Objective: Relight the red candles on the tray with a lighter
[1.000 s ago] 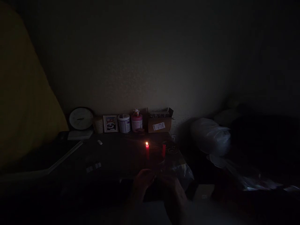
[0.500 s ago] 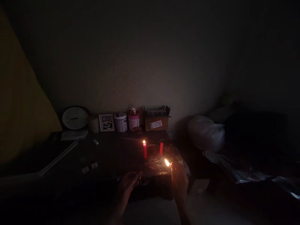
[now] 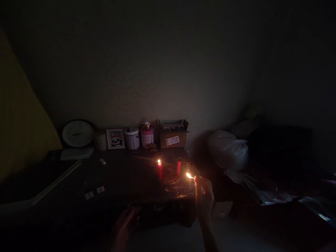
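Note:
My right hand (image 3: pixel 204 192) is closed in a pinch on a burning match (image 3: pixel 192 177); its flame points left, beside the table's right edge. Just left of the flame stands an unlit red candle (image 3: pixel 179 168), apart from it. A second red candle (image 3: pixel 160 170), upright with a small flame, stands at the left side of a round dish (image 3: pixel 172 182). In the dark below the table's front edge, my left hand (image 3: pixel 126 224) has its fingers curled together. Whatever they hold is too dark to make out.
A cardboard box (image 3: pixel 173 140), two tubs, a framed panda picture (image 3: pixel 116 139), a cup and a round clock (image 3: pixel 78 133) line the table's back. Small pale pieces (image 3: pixel 95 192) lie at the left. White plastic bags (image 3: pixel 228 148) are piled at the right.
My left hand has moved down and left, away from the table edge. The match in my right hand is slightly higher. The whole view has shifted a little.

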Motion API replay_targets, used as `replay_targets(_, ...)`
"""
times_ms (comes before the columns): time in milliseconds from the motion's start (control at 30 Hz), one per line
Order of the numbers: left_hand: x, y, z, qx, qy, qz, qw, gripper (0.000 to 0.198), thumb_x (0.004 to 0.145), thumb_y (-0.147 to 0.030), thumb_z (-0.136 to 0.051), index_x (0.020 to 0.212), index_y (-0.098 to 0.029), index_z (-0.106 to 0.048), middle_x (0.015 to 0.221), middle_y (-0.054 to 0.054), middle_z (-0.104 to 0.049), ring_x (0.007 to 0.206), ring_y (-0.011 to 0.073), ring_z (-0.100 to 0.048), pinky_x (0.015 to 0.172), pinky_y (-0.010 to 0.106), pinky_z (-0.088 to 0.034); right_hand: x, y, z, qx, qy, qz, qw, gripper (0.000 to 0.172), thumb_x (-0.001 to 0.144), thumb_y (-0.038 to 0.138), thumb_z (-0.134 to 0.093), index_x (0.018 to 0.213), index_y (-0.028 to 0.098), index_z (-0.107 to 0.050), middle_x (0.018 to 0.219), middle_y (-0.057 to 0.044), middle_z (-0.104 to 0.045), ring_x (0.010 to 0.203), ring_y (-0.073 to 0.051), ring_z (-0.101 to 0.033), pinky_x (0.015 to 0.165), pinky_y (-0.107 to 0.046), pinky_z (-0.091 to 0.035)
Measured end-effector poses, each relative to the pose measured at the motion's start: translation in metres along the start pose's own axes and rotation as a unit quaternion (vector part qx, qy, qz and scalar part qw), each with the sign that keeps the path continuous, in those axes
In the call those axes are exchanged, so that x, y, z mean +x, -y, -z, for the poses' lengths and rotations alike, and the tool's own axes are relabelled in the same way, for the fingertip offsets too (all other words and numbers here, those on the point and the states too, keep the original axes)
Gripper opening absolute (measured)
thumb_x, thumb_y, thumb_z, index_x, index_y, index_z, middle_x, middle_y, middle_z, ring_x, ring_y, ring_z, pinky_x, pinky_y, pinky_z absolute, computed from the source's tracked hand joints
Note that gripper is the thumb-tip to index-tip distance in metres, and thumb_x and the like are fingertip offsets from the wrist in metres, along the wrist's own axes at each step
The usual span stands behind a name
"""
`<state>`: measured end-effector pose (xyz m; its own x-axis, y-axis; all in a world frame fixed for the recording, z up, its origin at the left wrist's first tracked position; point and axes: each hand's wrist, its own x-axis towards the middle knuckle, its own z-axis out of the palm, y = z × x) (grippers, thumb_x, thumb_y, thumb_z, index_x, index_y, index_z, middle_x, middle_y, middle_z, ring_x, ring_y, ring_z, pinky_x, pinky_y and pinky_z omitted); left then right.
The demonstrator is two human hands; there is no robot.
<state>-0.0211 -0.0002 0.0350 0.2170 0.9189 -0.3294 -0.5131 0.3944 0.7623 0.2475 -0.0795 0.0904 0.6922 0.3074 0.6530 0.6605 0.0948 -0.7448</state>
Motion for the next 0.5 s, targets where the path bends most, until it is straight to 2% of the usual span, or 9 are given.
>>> replay_targets(133,-0.004,0.002,0.001,0.026,0.003,-0.021,0.999,0.046,0.04,-0.043,-0.088,0.076,-0.019,-0.071,0.091,0.008,-0.072,0.093,0.0285,-0.063,0.069,0.03,-0.053,0.006,0.01,-0.001,0.028,0.002,-0.012,1.0,0.027,0.086,0.042,-0.054,0.086,0.017,-0.064,0.092,-0.006,-0.06,0.086,-0.017,-0.056,0.073,-0.027,-0.044)
replay_targets(200,-0.01,0.0,0.002,0.036,0.014,-0.015,0.999,0.043,0.045,-0.043,-0.085,0.079,-0.021,-0.07,0.098,0.008,-0.071,0.101,0.0314,-0.061,0.077,0.035,-0.053,0.009,0.016,-0.002,0.04,0.001,-0.01,0.999,0.026,0.085,0.041,-0.056,0.088,0.016,-0.064,0.092,-0.005,-0.059,0.086,-0.016,-0.056,0.075,-0.027,-0.044)
replay_targets(300,-0.02,-0.005,0.001,0.054,0.027,-0.022,0.998,0.041,0.049,-0.045,-0.083,0.08,-0.022,-0.07,0.102,0.008,-0.07,0.109,0.0328,-0.057,0.088,0.037,-0.05,0.014,0.021,-0.005,0.046,0.007,-0.003,0.999,0.024,0.085,0.04,-0.056,0.087,0.017,-0.064,0.091,-0.005,-0.059,0.086,-0.016,-0.056,0.075,-0.027,-0.045)
replay_targets(500,-0.024,-0.007,-0.004,0.059,0.022,-0.041,0.997,0.04,0.056,-0.046,-0.081,0.086,-0.022,-0.07,0.104,0.008,-0.07,0.109,0.0321,-0.057,0.088,0.036,-0.051,0.023,0.027,-0.011,0.063,0.012,-0.007,0.998,0.028,0.083,0.043,-0.056,0.086,0.017,-0.065,0.087,-0.005,-0.061,0.083,-0.018,-0.057,0.071,-0.029,-0.045)
